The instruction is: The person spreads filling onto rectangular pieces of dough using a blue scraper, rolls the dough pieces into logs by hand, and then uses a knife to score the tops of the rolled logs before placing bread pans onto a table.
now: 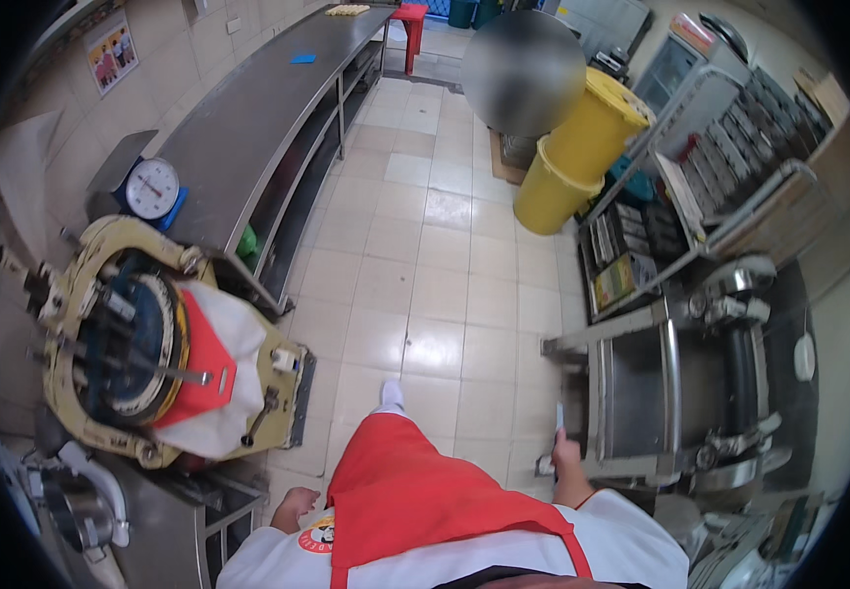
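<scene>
My left hand (294,505) hangs beside the red apron (415,471), its fingers loosely bent and apart, with nothing seen in it. On the other side, my right hand (566,454) is closed around a narrow, pale, flat tool (559,416). The tool points away from me; its exact kind is too small to make out. That hand is low over the tiled floor, near the metal roller machine (675,393) on the right. A white shoe (392,396) shows ahead of the apron.
A cream-coloured machine (288,393) with a round bowl stands left, near a dial scale (153,188) and long steel table (258,108). Yellow drums (556,187), a rack of trays (729,147) and a blurred area line the right. A tiled aisle (435,285) runs between.
</scene>
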A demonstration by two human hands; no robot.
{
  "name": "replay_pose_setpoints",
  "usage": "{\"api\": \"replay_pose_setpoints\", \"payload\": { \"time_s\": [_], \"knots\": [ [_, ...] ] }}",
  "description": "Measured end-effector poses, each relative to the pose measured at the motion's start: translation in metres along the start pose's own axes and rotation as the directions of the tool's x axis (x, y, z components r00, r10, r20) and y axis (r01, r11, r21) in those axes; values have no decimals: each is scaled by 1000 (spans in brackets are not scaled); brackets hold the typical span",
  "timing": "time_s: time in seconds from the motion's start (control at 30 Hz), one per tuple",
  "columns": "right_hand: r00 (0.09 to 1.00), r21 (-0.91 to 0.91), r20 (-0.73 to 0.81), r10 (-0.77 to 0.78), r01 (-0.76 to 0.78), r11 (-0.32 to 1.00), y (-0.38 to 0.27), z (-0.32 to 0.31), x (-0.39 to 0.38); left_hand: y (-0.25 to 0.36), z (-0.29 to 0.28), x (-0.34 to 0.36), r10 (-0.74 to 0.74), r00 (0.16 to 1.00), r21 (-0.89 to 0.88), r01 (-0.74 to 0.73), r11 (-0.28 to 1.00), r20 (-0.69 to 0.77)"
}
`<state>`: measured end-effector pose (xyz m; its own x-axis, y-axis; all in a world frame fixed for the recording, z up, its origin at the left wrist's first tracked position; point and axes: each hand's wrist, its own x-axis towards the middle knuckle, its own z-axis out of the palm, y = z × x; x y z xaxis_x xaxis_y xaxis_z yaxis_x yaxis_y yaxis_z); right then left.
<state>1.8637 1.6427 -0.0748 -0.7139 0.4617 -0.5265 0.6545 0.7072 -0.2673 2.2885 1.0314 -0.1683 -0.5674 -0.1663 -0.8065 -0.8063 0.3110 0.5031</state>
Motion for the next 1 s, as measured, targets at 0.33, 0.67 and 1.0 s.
{"api": "replay_pose_setpoints", "payload": {
  "time_s": [0.33,0.67,1.0],
  "knots": [
    [987,189,28,155,-158,969,-223,4,62,368,-305,299,139,920,-234,-235,943,-366],
    [991,-37,88,-102,105,994,-570,57,364,697,-472,488,139,962,-119,-170,978,-234],
    [612,445,243,-752,619,647,-1284,-21,383,682,-582,613,-441,897,-398,393,829,-34]
  ]
}}
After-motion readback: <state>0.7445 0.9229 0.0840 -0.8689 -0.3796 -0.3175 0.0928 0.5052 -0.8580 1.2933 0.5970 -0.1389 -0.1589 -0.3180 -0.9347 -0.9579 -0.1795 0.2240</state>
